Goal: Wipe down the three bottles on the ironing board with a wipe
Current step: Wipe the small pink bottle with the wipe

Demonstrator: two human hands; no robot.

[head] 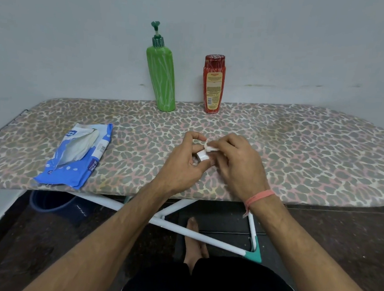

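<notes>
Red bottle (213,84) label print, wipes pack (77,154) lettering: both illegible

Both forearms are left bare, with no sleeves seen. A thin band of salmon-pink thread (260,196) is worn round the wrist of the right hand (238,162), and a short loose end is seen hanging from it on the inner side. Nothing is worn on the left hand (185,165) or its wrist. The lap is covered by black garments (210,284), and one bare foot (194,239) is seen below.
</notes>
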